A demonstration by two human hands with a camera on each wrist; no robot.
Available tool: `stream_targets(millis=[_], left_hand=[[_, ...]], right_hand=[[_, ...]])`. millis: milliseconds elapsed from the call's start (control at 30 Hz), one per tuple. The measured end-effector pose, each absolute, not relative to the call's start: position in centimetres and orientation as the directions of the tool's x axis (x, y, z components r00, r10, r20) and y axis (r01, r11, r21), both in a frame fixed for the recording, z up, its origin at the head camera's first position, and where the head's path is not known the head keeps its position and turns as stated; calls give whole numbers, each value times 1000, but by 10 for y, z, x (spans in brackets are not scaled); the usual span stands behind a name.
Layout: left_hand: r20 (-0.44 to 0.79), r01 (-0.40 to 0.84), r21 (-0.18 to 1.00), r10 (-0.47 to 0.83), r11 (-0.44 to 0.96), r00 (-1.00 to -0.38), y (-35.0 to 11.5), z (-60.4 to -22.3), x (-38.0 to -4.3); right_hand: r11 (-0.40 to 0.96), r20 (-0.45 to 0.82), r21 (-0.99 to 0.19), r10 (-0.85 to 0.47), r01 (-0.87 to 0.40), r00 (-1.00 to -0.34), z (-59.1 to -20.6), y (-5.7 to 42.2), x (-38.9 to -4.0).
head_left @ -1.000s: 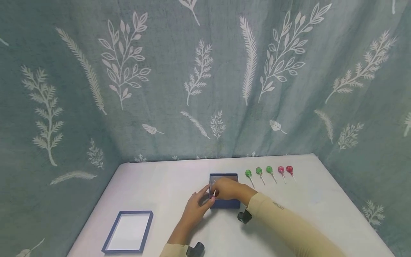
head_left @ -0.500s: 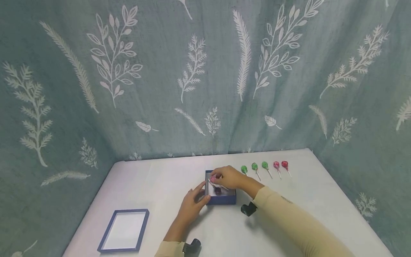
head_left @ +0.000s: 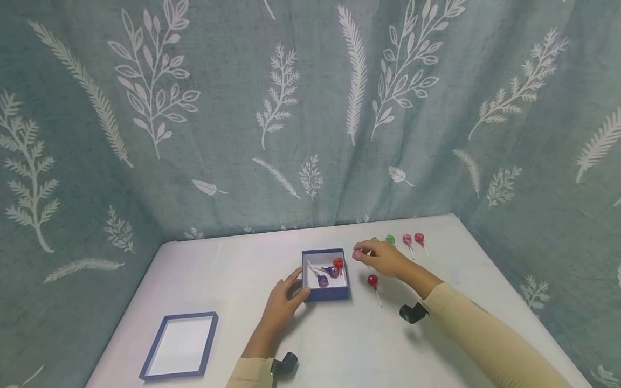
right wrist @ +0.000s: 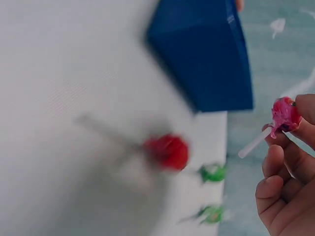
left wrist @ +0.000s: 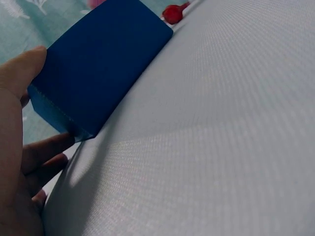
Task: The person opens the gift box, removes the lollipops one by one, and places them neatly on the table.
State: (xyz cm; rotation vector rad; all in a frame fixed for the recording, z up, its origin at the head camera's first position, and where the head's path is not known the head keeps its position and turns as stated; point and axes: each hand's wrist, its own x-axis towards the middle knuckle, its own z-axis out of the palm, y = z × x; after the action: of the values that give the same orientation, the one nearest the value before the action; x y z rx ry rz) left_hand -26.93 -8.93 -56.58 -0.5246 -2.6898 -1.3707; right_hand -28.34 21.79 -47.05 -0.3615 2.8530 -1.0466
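A blue box (head_left: 326, 294) with a white inside stands uncovered on the white table. In it lie two purple lollipops (head_left: 322, 280) and a red-wrapped lollipop (head_left: 338, 263). My left hand (head_left: 281, 305) holds the box's near left corner, thumb at the front and fingers along the left side (left wrist: 56, 119). Just right of the box, my right hand (head_left: 390, 260) pinches a pink lollipop (right wrist: 285, 114) by its wrapped head, its stick pointing away from the fingers. Below that hand, a red lollipop (head_left: 372, 280) lies on the table, blurred in the right wrist view.
A blue-rimmed lid (head_left: 178, 346) lies inside-up at the front left. Behind my right hand, a row holds green lollipops (head_left: 390, 238), a pink one (head_left: 407, 238) and a red one (head_left: 419, 237), partly hidden. A patterned green curtain (head_left: 233, 129) hangs behind the table.
My right hand has come up out of the box with the pink lollipop and moved right. The red lollipop beside the box now shows. My left hand stays at the corner; the head view has shifted.
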Motion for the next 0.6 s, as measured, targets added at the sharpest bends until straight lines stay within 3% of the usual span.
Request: stream_targets(millis=[233,600], left_hand=[[208,320,772,257,549,-944,-93,-568,-268],[227,333,776,256,536,-940,-91,-568,-271]], right_hand=[[746,-36,-659,-159,-96,-987,-502,248,-267],[716,-12,-695,-100,-64,-995,-521,266,-252]])
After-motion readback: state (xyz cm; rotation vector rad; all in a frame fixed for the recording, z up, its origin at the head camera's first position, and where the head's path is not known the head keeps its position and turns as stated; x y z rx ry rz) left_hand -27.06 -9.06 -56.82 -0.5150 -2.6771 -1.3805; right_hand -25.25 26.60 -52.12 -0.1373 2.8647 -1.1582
